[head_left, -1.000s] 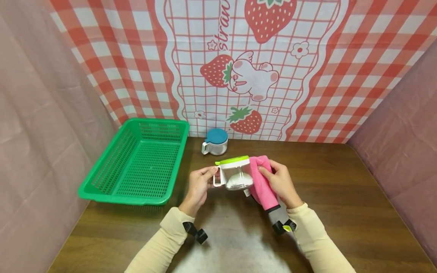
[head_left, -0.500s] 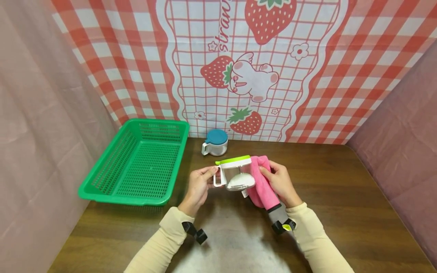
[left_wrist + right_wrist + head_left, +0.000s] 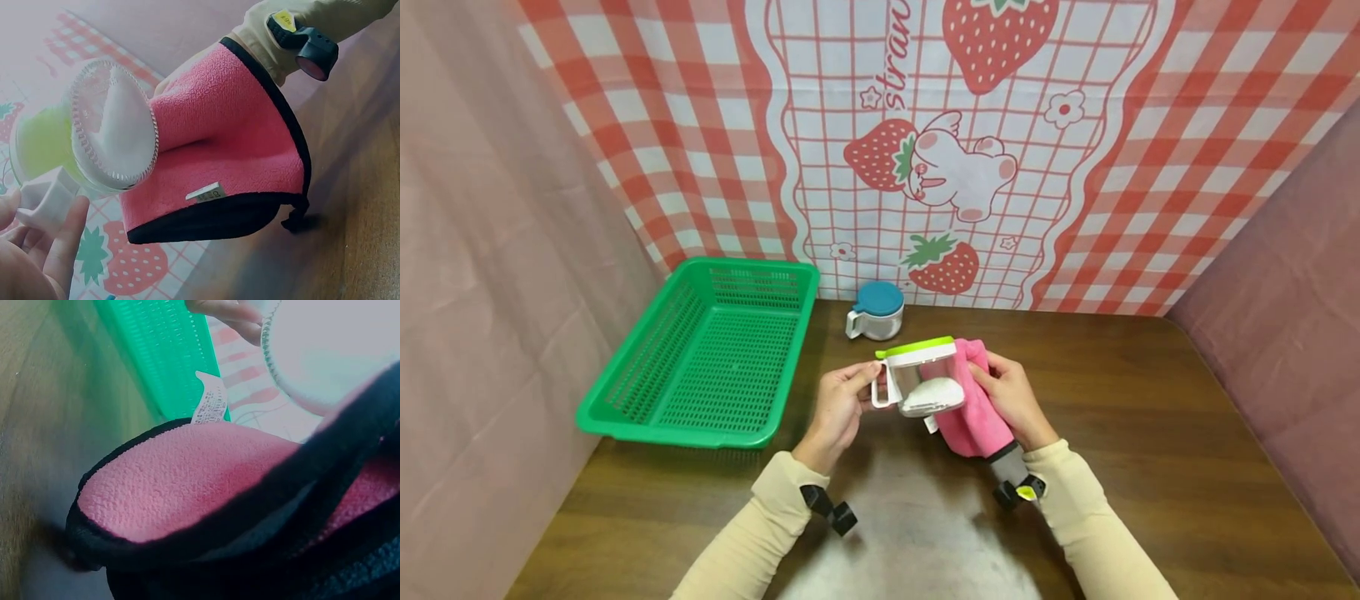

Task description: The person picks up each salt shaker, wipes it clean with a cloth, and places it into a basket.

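A clear seasoning jar (image 3: 928,382) with a lime-green lid, white rim and white powder inside is held up over the table, slightly tilted. My left hand (image 3: 838,408) pinches its white handle (image 3: 47,200) between thumb and fingers. My right hand (image 3: 1015,400) grips a pink cloth (image 3: 973,417) with black edging and presses it against the jar's right side. The cloth hangs down, and its white tag (image 3: 206,192) shows in the left wrist view. In the right wrist view, cloth (image 3: 187,481) fills much of the frame and hides the right fingers.
A green plastic basket (image 3: 790,350) stands on the left of the wooden table (image 3: 1150,433). Behind the hands is a second jar (image 3: 880,312) with a blue lid and white handle. A checked strawberry-print cloth (image 3: 1120,208) hangs at the back.
The jar tilts a little more, its right side rising, and the powder lies heaped toward that side. The pink cloth shifts slightly along the jar. Both hands keep their hold.
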`<state>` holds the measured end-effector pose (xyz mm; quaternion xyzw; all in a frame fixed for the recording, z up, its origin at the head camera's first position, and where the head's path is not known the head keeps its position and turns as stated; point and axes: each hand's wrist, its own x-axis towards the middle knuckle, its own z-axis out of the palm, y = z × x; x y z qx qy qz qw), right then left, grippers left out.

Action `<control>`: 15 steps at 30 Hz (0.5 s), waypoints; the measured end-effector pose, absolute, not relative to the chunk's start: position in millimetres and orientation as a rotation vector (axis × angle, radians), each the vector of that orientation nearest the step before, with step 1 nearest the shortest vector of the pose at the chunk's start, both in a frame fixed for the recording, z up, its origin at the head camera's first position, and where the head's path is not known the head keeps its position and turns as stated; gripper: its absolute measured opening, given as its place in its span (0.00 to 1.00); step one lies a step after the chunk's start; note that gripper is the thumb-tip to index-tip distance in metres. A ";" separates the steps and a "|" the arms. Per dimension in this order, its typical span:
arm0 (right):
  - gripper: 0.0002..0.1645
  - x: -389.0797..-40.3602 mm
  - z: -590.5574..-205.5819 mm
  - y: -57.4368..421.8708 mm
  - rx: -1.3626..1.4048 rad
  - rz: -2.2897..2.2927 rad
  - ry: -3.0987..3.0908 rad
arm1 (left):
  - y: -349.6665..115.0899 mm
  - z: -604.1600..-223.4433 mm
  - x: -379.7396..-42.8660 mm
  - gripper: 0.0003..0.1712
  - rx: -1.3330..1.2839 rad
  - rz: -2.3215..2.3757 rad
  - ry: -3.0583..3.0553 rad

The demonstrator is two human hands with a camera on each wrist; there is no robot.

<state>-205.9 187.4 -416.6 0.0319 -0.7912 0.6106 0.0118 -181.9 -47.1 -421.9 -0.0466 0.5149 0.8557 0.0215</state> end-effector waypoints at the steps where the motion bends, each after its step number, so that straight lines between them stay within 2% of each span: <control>1: 0.18 -206.4 -416.8 187.1 0.105 1.897 -2.475 | -47.2 -421.5 -181.7 0.15 -0.148 2.656 1.586; 6: 0.18 -208.1 -417.9 185.6 0.117 1.892 -2.496 | -47.1 -421.3 -182.0 0.11 -0.126 2.661 1.574; 15: 0.12 -212.4 -423.0 181.2 0.171 1.896 -2.507 | -43.9 -417.3 -181.1 0.09 -0.083 2.669 1.529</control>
